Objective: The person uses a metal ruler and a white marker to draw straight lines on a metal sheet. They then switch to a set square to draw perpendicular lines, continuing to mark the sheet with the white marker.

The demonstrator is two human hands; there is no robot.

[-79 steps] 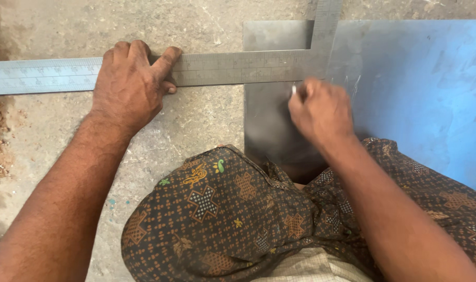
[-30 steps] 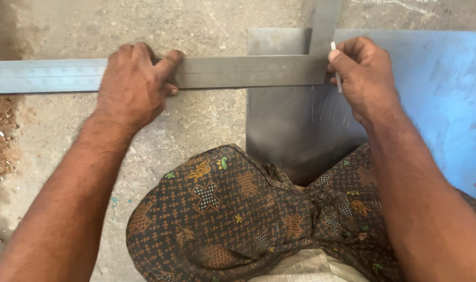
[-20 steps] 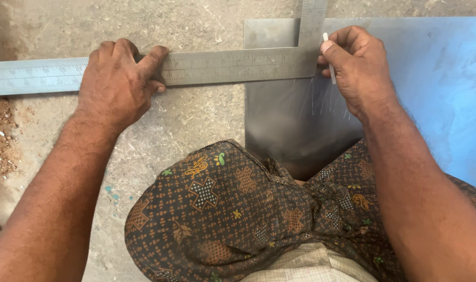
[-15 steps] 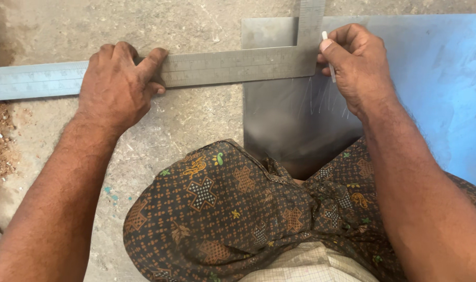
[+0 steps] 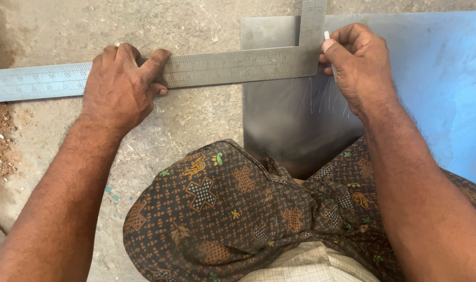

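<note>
A large steel L-shaped square (image 5: 233, 67) lies across the concrete floor and over a grey metal sheet (image 5: 290, 120). My left hand (image 5: 120, 86) presses flat on the long arm of the square, left of the sheet. My right hand (image 5: 358, 65) pinches a thin white marking stick (image 5: 329, 52) at the square's inner corner, its tip against the sheet beside the upright arm. Faint scratched lines show on the sheet just below the square.
The concrete floor (image 5: 196, 120) is rough, with a patch of reddish grit (image 5: 0, 136) at the left edge. My knees in brown patterned cloth (image 5: 233, 214) fill the lower middle. The sheet's right part (image 5: 436, 78) looks blue.
My right hand has moved from lower on the sheet up to the square's inner corner with the marking stick. My left hand stays pressed on the square.
</note>
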